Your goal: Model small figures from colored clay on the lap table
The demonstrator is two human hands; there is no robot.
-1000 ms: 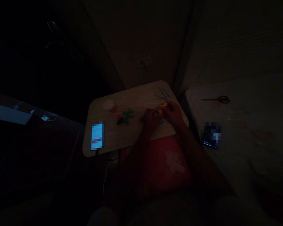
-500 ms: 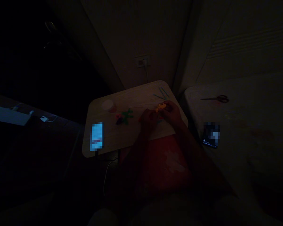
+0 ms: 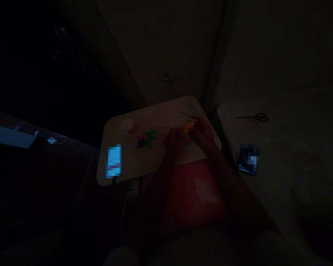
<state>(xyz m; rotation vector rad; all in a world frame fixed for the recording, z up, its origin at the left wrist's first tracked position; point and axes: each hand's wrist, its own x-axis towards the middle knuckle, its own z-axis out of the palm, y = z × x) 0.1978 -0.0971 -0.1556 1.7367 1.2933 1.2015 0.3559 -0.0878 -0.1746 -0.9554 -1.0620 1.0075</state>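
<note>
The room is very dark, so fine detail is lost. A small yellow knobbly piece point(image 3: 188, 128) is held over the right part of the light wooden table point(image 3: 160, 159). My right hand point(image 3: 203, 133) is closed on it from the right, fingertips pinching it. My left hand point(image 3: 174, 140) is curled closed at its left end, and its fingertips meet the piece there. Below the hands lies a small bluish strip point(image 3: 188, 142), partly hidden. To their left are a green branching piece point(image 3: 149, 137), a dark lump point(image 3: 140, 142) and a small reddish piece point(image 3: 139, 136).
Thin green-blue sticks point(image 3: 192, 109) lie at the table's far right. A tub with a pale lid point(image 3: 128, 124) stands at the back left, a lit phone point(image 3: 114, 161) at the front left. Scissors point(image 3: 255, 117) and another phone point(image 3: 248, 160) lie on the pale surface at right.
Both hands stay at the same spot around the yellow piece, which has shifted and turned slightly between the fingers. The picture has darkened a little; the other objects stay put.
</note>
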